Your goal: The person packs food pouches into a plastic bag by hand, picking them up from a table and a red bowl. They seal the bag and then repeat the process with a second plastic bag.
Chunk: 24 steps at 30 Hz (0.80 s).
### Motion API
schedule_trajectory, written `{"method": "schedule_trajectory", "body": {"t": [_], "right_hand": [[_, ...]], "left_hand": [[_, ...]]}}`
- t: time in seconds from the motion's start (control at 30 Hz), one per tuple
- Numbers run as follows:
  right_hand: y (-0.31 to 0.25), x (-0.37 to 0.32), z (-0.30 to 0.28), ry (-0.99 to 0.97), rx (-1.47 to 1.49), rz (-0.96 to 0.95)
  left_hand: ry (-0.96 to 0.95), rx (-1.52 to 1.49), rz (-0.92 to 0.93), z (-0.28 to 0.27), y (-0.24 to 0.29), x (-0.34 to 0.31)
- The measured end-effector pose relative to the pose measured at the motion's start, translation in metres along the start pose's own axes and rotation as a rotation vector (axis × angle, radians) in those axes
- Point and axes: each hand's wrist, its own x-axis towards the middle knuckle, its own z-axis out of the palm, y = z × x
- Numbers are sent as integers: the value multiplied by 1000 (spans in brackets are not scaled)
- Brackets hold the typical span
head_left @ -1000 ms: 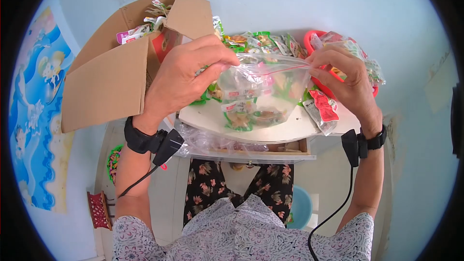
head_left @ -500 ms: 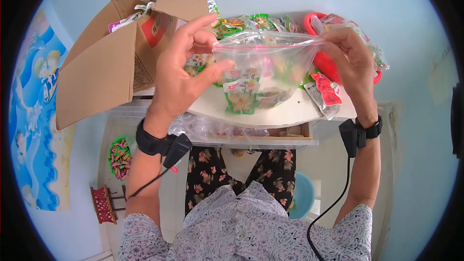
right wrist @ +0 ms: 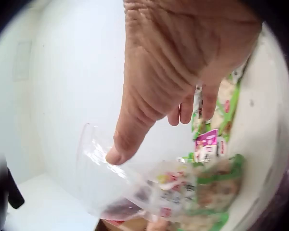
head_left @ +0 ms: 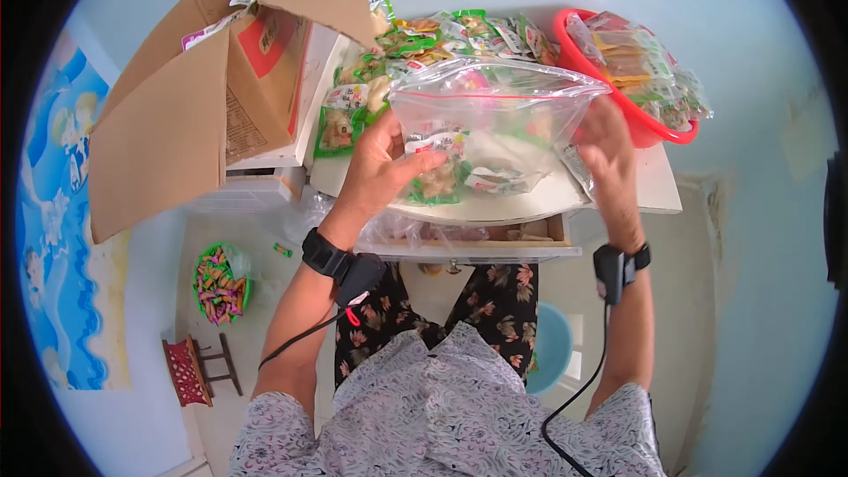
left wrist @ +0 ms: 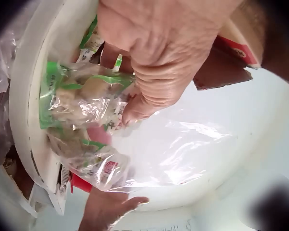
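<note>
A clear zip bag [head_left: 508, 115] with a red seal line stands on the white table, its top gaping, with several food packets [head_left: 433, 175] inside. My left hand [head_left: 378, 166] holds the bag by its left side, thumb across the front and fingers behind. In the left wrist view that thumb [left wrist: 139, 109] presses against the packets through the plastic. Beside the bag's right side is my right hand [head_left: 609, 163], slightly blurred, its fingers loose. The right wrist view shows its thumb [right wrist: 130, 139] extended over the clear plastic, with the other fingers spread apart from it.
An open cardboard box [head_left: 168, 137] stands at the left. Green-edged packets [head_left: 340, 124] pile up along the wall. A red basin [head_left: 645, 130] full of packets is at the right. Below the tabletop, a pulled-out drawer [head_left: 521, 253] holds clear plastic. A green basket [head_left: 212, 309] stands on the floor.
Both hands have come down from the bag's top edge to its sides. The right hand has let go of the top corner. The bag's mouth has spread wider.
</note>
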Motion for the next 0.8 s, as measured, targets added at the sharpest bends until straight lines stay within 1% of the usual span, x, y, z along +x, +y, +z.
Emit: {"method": "schedule_trajectory", "body": {"t": [0.07,0.1,0.17,0.23,0.3,0.4,0.5,0.57,0.63,0.7,0.73,0.8], "right_hand": [[27,-21,3,-81,42,13],[38,-30,9,-106,-41,36],[54,-45,30,-142,-203,77],[60,-48,51,-118,-126,161],[63,-41,55,-74,-68,220],[71,-21,57,-2,7,295],[77,-23,60,21,-14,257],[74,-23,63,31,18,234],[65,-26,65,46,101,213],[54,-23,59,-14,-27,302],[51,-21,56,-48,-93,346],[56,-20,55,-60,-121,231]], "left_hand": [[22,57,11,-1,-3,-2],[31,87,11,-1,-5,-4],[20,20,-29,0,-7,-6],[-7,-8,-49,5,-9,-6],[-25,1,-40,10,-11,-5],[17,60,-134,-7,-12,-4],[-46,358,-4,-22,-12,5],[-78,85,49,-22,-23,3],[-74,-6,68,-21,-23,2],[-26,73,37,-2,5,-3],[-36,136,53,-1,4,-2],[-45,263,92,-3,3,5]]}}
